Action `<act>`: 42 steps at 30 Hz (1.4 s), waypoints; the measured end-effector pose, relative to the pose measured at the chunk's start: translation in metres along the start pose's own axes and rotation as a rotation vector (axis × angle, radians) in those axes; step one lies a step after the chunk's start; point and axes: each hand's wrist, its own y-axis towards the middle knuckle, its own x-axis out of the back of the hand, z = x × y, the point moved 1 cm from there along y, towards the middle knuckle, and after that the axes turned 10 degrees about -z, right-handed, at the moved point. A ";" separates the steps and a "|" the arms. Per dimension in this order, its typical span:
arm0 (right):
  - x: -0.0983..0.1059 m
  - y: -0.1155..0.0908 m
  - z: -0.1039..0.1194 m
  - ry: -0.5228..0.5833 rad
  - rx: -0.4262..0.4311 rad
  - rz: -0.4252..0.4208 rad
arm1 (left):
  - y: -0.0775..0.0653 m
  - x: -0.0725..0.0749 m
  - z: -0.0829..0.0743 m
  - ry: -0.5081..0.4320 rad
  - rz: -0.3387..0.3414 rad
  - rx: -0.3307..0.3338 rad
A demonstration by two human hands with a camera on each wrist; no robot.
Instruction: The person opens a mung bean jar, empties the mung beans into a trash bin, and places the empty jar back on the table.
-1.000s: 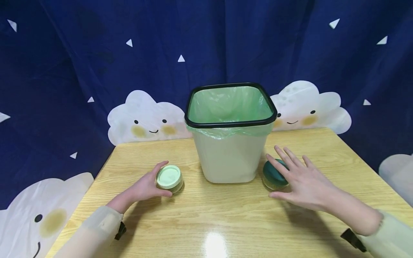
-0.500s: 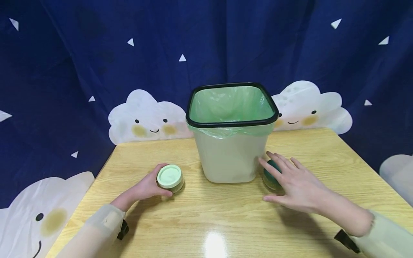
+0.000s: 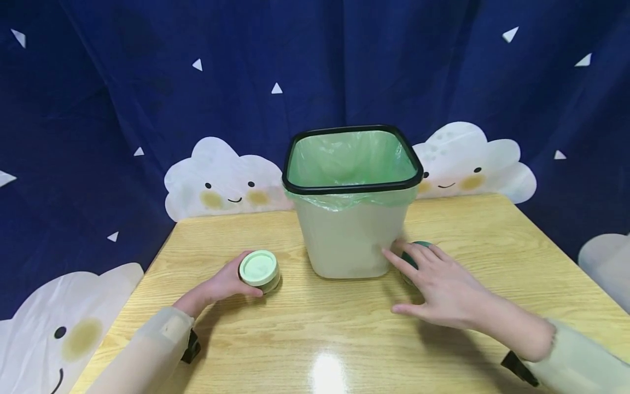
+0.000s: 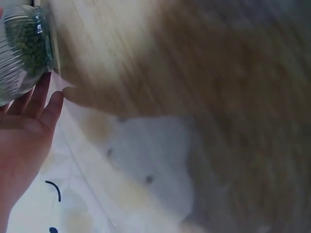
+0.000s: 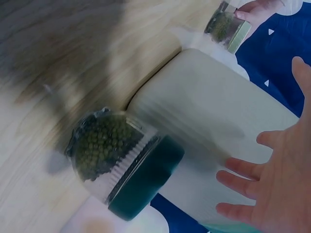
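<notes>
My left hand (image 3: 221,285) grips a clear glass jar with a pale green lid (image 3: 258,267), thumb on the near side and fingers round the far side. In the left wrist view, small green bits fill part of this jar (image 4: 30,48), which stands on the table. My right hand (image 3: 450,293), fingers spread, hovers over and in front of a second glass jar and hides most of it in the head view. The right wrist view shows that jar (image 5: 104,148) holding round green beans under a dark green lid (image 5: 148,177), apart from the fingers.
Between the two jars stands a whitish square bin (image 3: 351,241) with a black rim (image 3: 351,190) and a green liner bag (image 3: 344,158). Below lies the wooden table (image 3: 295,334). A dark blue curtain (image 3: 315,54) with cloud prints hangs behind.
My right hand has moved left and slightly nearer to me, its fingers shifting from over the dark-lidded jar toward the bin's side. The left hand and its jar have barely moved.
</notes>
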 end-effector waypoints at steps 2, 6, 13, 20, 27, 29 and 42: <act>-0.001 0.001 0.003 0.011 0.003 0.003 | 0.000 0.000 0.001 0.002 0.001 0.002; -0.003 0.004 0.009 0.032 0.007 0.017 | -0.002 -0.001 0.001 0.013 -0.011 0.015; -0.006 0.013 0.019 0.079 0.025 0.030 | -0.011 -0.004 -0.014 -0.030 -0.009 0.014; -0.006 0.026 0.030 0.130 0.045 0.047 | -0.024 -0.001 -0.038 -0.044 -0.049 -0.038; -0.006 0.041 0.038 0.141 0.081 0.039 | -0.030 0.003 -0.056 -0.045 -0.033 -0.096; -0.005 0.045 0.038 0.138 0.084 0.035 | -0.030 0.003 -0.060 -0.043 -0.027 -0.107; -0.005 0.069 0.045 0.179 0.084 0.072 | -0.032 -0.004 -0.080 -0.087 0.008 -0.117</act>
